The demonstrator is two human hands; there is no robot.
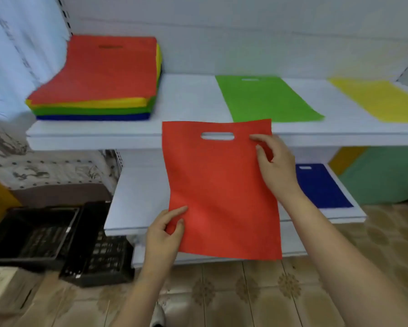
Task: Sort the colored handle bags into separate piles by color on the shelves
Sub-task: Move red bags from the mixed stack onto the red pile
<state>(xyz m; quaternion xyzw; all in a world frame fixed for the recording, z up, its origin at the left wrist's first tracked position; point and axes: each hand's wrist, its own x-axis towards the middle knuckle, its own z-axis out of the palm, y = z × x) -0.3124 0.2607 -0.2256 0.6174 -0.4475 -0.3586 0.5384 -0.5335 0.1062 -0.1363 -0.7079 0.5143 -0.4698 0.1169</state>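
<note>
Here your left hand (163, 228) pinches the red bag (221, 190) by its lower corner while your right hand (275, 161) grips its upper edge, holding it spread flat in front of the lower shelf (139, 197); beyond, the mixed stack (99, 79) sits apart from the green bag (266, 99), keeping colors separate.

left hand (164, 228): bare; no glove, ring or watch seen.
right hand (275, 159): bare; no glove or ring seen.
left forearm (144, 286): bare up to the frame's lower edge; no sleeve or cuff in view.
right forearm (335, 251): bare up to the frame's lower right corner; no sleeve, strap or band in view.
nails: short, unpainted as far as the blur allows.
shoe (157, 315): pale toe at the lower edge, blurred.
</note>
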